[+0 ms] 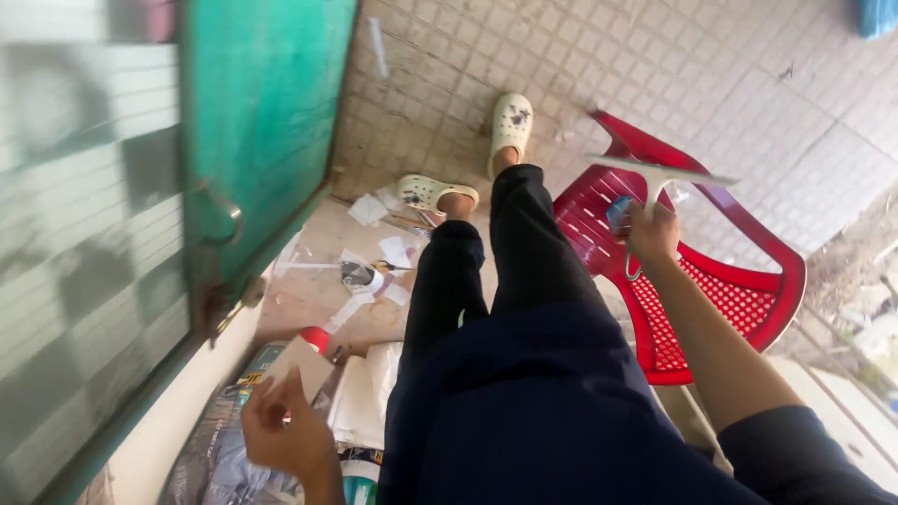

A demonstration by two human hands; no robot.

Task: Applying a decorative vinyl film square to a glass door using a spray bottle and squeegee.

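My left hand [279, 432] is low at the left and pinches a small tan card-like piece [301, 363] between fingers and thumb. Out to the right, my right hand [652, 234] grips the handle of a white squeegee [660, 173], whose long blade sits crosswise above the hand. The squeegee hovers over a red plastic chair [739, 290]. My legs in dark trousers [524, 281] stretch forward, with cream clogs [511, 122] on the feet.
A green metal door [262, 122] with a handle [220, 217] stands at the left beside a frosted glass pane [84, 234]. Scraps of paper and tape [369, 271] litter the step. Bags and a red-capped bottle [318, 339] lie below. Tiled floor [711, 75] spreads beyond.
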